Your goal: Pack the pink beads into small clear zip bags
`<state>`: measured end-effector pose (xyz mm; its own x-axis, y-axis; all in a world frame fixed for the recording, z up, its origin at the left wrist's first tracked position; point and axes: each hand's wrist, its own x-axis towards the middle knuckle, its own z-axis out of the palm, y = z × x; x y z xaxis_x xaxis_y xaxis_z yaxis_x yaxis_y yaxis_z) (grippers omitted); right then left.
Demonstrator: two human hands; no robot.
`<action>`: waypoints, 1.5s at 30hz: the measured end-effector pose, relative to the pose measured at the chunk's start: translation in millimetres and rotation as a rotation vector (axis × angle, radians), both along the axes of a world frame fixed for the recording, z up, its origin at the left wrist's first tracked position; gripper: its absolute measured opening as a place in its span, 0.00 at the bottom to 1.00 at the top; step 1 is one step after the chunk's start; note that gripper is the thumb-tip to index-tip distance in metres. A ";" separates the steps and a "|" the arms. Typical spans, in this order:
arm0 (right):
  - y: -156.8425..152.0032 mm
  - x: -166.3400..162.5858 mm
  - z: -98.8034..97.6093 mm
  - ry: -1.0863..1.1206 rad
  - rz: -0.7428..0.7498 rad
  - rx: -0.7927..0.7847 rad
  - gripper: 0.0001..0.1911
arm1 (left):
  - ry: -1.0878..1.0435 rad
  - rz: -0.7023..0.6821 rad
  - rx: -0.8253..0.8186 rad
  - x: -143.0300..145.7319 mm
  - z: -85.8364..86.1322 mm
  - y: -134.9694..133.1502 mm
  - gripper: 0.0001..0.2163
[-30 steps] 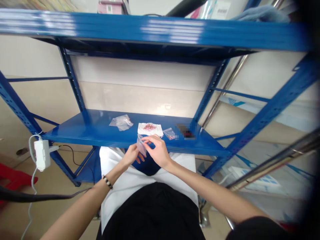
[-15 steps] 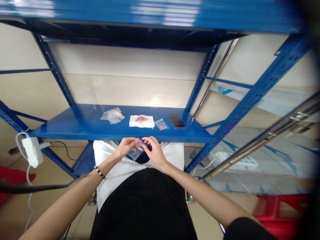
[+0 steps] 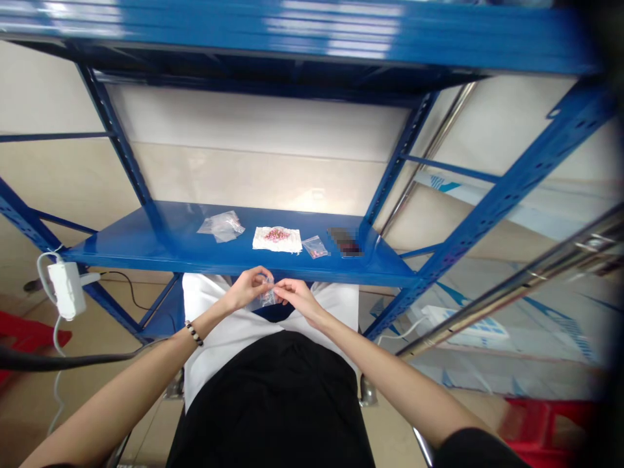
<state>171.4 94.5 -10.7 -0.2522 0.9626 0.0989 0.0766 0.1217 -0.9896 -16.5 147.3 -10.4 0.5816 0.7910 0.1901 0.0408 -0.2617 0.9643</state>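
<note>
Over my lap, just below the shelf's front edge, a clear plastic bag (image 3: 267, 298) is pinched between both hands. My left hand (image 3: 247, 288) has its fingers closed on the bag's left side. From the other side, my right hand (image 3: 301, 298) pinches it near the top. On the blue shelf beyond lies a white sheet (image 3: 263, 243) bearing a heap of small pink and red beads (image 3: 277, 234). To its right is a small clear bag (image 3: 315, 246) with a few beads inside. Several flat clear bags (image 3: 222, 226) lie loosely piled at the left.
A dark, pixelated flat object (image 3: 345, 241) lies on the shelf (image 3: 160, 250) at the right. Blue uprights (image 3: 419, 276) frame the shelf, and another level hangs overhead. A white power adapter (image 3: 67, 290) hangs at the left; a metal rail (image 3: 487, 305) runs along the right.
My hands have come closer together, and the bag between them is now more bunched up. My right hand's fingers have lowered and straightened towards the left hand. The camera view has shifted slightly.
</note>
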 end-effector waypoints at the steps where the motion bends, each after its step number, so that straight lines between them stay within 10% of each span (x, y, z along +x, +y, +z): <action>1: -1.2 0.9 0.0 0.002 0.028 -0.023 0.13 | 0.017 -0.005 0.015 -0.4 0.5 -2.2 0.16; 12: 1.1 4.7 0.6 0.024 -0.095 0.012 0.14 | 0.392 0.424 0.794 -0.2 18.1 -24.7 0.07; 25: -5.6 7.2 7.3 -0.068 0.018 0.076 0.16 | 0.017 -0.013 0.014 11.1 2.9 -30.3 0.18; 35: 2.7 12.0 7.2 -0.094 -0.048 0.083 0.14 | 0.127 0.051 0.182 7.5 -2.0 -13.3 0.12; 42: -2.6 12.3 11.0 -0.338 -0.249 0.365 0.02 | 0.298 0.247 0.412 1.0 1.0 -13.4 0.08; 45: -3.9 7.0 9.6 -0.401 -0.224 0.413 0.12 | 0.347 0.226 0.469 5.7 4.5 -17.3 0.08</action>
